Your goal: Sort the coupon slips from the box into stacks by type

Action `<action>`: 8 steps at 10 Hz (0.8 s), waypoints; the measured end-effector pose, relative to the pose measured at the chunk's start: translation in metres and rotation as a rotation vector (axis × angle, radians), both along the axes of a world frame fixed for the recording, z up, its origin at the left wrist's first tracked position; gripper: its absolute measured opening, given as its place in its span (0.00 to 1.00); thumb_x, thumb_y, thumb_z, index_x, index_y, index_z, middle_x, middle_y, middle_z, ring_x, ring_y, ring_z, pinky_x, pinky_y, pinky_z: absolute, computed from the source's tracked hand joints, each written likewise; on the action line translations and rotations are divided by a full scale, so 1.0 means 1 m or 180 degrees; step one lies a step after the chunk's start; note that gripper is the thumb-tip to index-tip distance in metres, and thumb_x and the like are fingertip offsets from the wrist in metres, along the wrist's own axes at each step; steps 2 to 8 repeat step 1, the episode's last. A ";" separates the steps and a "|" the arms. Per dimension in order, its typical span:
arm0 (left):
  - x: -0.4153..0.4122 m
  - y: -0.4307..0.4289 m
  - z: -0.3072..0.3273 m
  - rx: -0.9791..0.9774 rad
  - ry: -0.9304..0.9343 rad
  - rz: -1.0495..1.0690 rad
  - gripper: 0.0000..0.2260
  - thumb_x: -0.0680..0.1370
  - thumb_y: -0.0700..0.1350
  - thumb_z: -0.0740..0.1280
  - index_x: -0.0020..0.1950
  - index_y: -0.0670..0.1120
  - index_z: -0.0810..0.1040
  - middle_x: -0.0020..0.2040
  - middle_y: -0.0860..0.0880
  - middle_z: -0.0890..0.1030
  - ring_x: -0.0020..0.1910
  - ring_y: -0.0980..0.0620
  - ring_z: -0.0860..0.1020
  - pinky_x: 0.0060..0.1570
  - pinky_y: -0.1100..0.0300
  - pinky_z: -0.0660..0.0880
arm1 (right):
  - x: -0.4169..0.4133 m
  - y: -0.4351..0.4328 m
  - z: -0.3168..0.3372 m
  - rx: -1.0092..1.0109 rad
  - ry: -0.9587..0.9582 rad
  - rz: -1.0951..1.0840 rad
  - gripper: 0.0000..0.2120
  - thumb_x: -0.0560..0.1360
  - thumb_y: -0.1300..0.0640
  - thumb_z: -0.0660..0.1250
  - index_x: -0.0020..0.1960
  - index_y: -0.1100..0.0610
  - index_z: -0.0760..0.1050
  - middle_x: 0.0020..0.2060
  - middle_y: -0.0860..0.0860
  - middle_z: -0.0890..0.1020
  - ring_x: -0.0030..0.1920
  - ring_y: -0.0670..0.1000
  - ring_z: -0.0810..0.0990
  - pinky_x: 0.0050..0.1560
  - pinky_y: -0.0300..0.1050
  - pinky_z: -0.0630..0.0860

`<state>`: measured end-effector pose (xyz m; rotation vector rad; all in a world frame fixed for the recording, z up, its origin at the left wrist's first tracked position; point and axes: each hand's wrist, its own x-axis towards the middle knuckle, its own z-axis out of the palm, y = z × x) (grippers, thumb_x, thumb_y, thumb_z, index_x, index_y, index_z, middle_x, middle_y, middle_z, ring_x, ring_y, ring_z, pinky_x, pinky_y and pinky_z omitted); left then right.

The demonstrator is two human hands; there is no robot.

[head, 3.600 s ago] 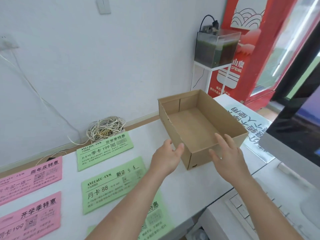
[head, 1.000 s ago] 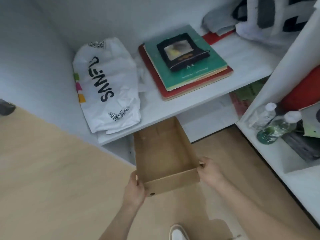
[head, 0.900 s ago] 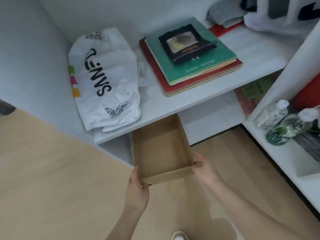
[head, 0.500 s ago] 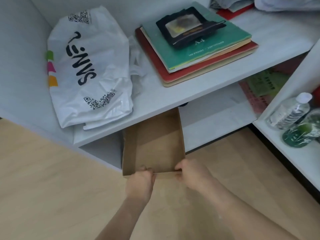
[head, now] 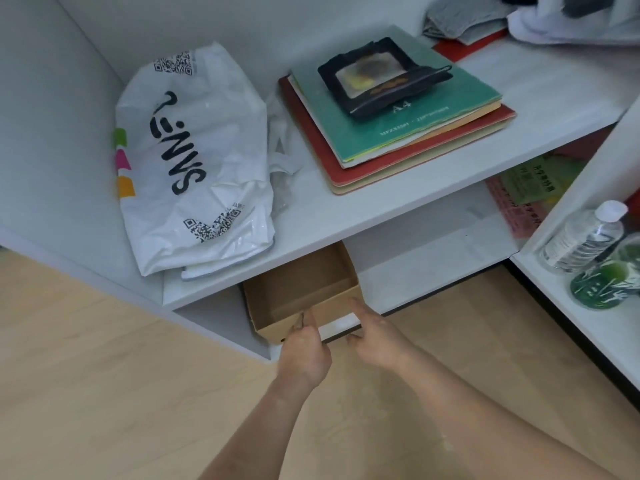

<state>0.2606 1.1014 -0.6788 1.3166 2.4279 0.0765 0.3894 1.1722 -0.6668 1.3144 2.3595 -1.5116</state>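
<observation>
Cardboard box (head: 301, 289) sat on the lowest shelf, mostly under the white shelf board (head: 346, 216), its near wall just past my fingertips. My left hand (head: 304, 355) touched that front edge with fingers loosely together, gripping nothing; my right hand (head: 375, 341) lay beside it, fingers extended toward the box's right corner. Above, the board carried a white plastic bag (head: 194, 161) and a stack of notebooks (head: 398, 116). Pale wooden floor (head: 104, 393) spread below, and bottles (head: 585, 237) stood to my right.
</observation>
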 end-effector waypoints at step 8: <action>0.014 -0.014 0.025 0.0111 -0.0586 -0.0039 0.28 0.77 0.37 0.60 0.77 0.44 0.56 0.74 0.47 0.64 0.71 0.50 0.65 0.65 0.66 0.60 | 0.021 -0.008 0.028 -0.0092 0.0094 -0.0352 0.30 0.80 0.56 0.59 0.78 0.52 0.50 0.77 0.48 0.57 0.74 0.51 0.62 0.70 0.41 0.61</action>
